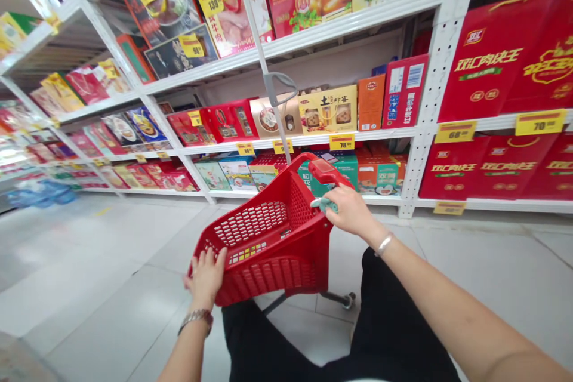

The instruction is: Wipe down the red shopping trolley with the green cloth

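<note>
A red plastic shopping cart (282, 274) with slotted walls stands right in front of my legs. My left hand (206, 274) grips the rim at its left end, fingers hooked over the edge. At the other end my right hand (349, 209) is closed around the red handle (329, 171). A small teal item (325, 205), perhaps a cloth, is pinched in that same hand; its exact kind is unclear. A thin pale pole (257, 30) with a grey loop-shaped clip (281, 88) rises behind the cart's handle end. The foot of the pole is hidden.
White metal shelves (313, 30) full of gift boxes run along the far side, with yellow price tags (342, 142). Large red boxes (492, 59) fill the right bay. Pale floor tiles (102, 268) lie around the cart. Blue blurred packs (42, 194) sit at far left.
</note>
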### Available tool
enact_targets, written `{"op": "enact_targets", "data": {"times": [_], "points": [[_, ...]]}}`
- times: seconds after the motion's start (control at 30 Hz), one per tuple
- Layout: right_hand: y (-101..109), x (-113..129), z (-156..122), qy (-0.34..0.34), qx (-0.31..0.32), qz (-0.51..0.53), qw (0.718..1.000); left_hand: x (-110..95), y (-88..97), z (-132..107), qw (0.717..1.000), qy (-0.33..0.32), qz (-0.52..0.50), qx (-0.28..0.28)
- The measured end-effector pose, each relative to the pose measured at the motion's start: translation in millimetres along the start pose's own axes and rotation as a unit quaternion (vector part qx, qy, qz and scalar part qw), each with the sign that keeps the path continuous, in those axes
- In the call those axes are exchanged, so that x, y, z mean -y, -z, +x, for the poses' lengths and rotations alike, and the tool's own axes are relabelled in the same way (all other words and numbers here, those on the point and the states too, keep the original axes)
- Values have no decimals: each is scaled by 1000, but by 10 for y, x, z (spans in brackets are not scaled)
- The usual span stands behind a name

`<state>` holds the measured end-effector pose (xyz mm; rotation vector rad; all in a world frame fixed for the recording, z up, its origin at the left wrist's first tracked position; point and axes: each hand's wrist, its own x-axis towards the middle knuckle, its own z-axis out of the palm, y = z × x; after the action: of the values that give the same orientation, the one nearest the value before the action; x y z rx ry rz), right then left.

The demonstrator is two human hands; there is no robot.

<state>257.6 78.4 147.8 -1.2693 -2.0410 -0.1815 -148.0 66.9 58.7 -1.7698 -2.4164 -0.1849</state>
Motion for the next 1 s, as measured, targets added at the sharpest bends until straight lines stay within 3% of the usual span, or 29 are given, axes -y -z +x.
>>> {"op": "enact_targets", "data": {"times": [0.1, 0.23, 0.33, 0.4, 0.53, 0.7, 0.83, 1.0], "points": [[-71, 163, -34, 12, -6, 6, 1000, -532, 48, 20, 996, -81, -22, 39], [-175, 338, -66, 13, 1, 5, 1000, -1401, 161, -82, 984, -149, -90, 26], [-224, 419, -102, 8, 2, -11, 1000, -1772, 229, -122, 974, -192, -118, 27], [-208, 443, -136, 9, 1, -18, 1000, -1841, 250, -100, 971, -208, -107, 45], [-26, 390, -200, 22, -7, 1, 1000, -1773, 257, 26, 966, -232, -71, 91], [310, 72, -184, -33, -41, 23, 998, -1694, 251, 129, 957, -260, -68, 111], [475, -188, -134, -98, -33, 96, 990, -1645, 247, 113, 955, -266, -76, 106], [491, -59, -134, -112, 26, 206, 972, -1504, 226, 186, 955, -262, -99, 96]]}}
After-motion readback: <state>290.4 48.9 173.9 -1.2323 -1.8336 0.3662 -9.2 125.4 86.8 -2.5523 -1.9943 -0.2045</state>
